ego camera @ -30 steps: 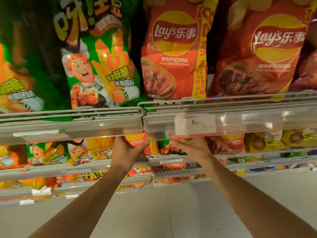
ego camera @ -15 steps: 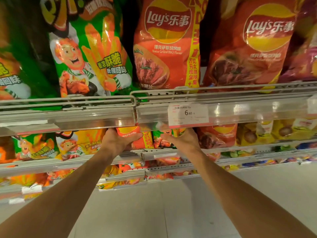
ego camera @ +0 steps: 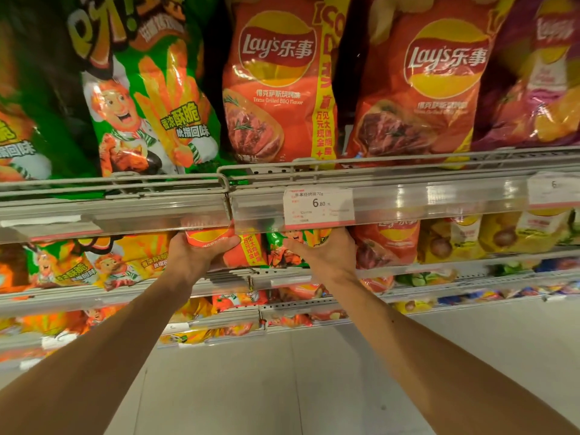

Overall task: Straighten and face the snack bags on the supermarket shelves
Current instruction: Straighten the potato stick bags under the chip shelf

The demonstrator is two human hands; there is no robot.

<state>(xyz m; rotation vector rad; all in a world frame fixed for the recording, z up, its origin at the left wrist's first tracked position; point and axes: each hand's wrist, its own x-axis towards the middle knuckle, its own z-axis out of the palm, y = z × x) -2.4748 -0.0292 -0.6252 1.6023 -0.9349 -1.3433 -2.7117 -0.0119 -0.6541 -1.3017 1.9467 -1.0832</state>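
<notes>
Both my hands reach under the upper shelf rail (ego camera: 408,189) to the second shelf. My left hand (ego camera: 191,259) grips a small orange-red Lay's bag (ego camera: 238,251) by its left edge, thumb across the front. My right hand (ego camera: 326,257) holds a green fries bag (ego camera: 282,246) standing right of it, fingers curled behind it. The tops of both bags are hidden by the rail. On the upper shelf stand a large green fries bag (ego camera: 147,98) and two big red Lay's BBQ bags (ego camera: 276,86) (ego camera: 430,86), all facing forward.
A white price tag (ego camera: 318,205) reading 6.80 hangs on the rail just above my right hand. More small bags line the second shelf, yellow ones (ego camera: 470,237) to the right, orange-green ones (ego camera: 103,265) to the left. Lower shelves (ego camera: 314,306) and pale floor (ego camera: 282,387) lie below.
Both hands stay on the two small bags under the rail. My left thumb has closed further over the orange-red bag's front. The view has shifted slightly.
</notes>
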